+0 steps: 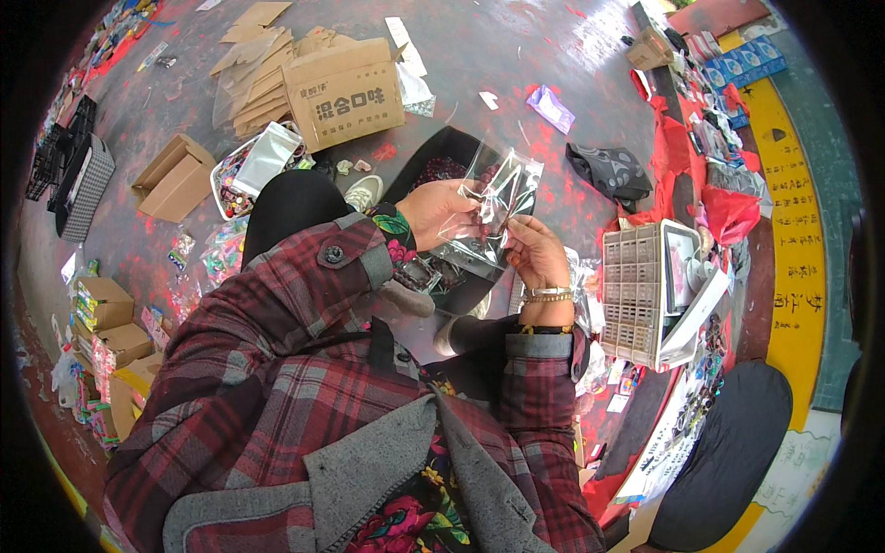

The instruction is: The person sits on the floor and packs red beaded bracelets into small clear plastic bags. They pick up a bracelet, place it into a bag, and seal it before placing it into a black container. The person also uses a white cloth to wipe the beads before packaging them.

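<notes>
In front of me a shiny clear plastic bag (509, 189) is stretched between my hands. My left hand (435, 212) closes on its left side, the fingertips partly behind the glossy film. Thumb and fingers of my right hand (538, 251) pinch the bag's lower right edge. Below them stands a black bin (479, 288) holding strands of dark red beads (441, 170) and small clear-wrapped packets (419, 274). A few dark red beads also show by my left fingertips; glare hides whether they are in the bag.
A printed cardboard box (343, 95) and flattened cartons lie ahead on the left. Beside my knee is a white basket (221, 189) of small items. To the right stand a light plastic crate (632, 295) and a dark grey bag (608, 175). A purple packet (551, 109) lies on the floor.
</notes>
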Demonstrator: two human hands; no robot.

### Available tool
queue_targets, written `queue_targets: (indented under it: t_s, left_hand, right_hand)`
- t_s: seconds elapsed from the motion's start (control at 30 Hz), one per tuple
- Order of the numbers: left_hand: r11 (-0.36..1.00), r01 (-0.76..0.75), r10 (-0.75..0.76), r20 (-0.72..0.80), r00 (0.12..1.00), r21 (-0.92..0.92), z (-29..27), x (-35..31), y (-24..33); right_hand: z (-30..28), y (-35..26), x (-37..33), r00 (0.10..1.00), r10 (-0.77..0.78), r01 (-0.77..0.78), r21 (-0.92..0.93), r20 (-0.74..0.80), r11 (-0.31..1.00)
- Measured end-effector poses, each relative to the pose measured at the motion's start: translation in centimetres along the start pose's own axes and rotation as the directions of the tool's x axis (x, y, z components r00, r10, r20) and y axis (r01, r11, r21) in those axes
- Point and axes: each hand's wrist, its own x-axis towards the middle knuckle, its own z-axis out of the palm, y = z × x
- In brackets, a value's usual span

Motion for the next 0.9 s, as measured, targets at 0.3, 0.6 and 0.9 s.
queue_targets:
  t_s: [0.3,0.6,0.9]
  left_hand:
    - [0.998,-0.046,0.047,-0.033,0.998,0.052,0.1,0.3,-0.3]
    - [0.995,-0.096,0.096,0.001,0.995,0.029,1.6,0.0,0.1]
    - [0.997,-0.046,0.046,0.003,0.999,0.054,0.8,0.2,1.8]
  right_hand:
    - [1.0,-0.7,-0.8,1.000,-0.004,0.004,-0.059,-0.002,0.998]
    - [1.0,0.0,-0.8,0.997,-0.051,0.054,-0.054,0.050,0.997]
    - [0.9,-0.3,-1.3,0.997,0.029,-0.020,-0.139,0.068,0.990]
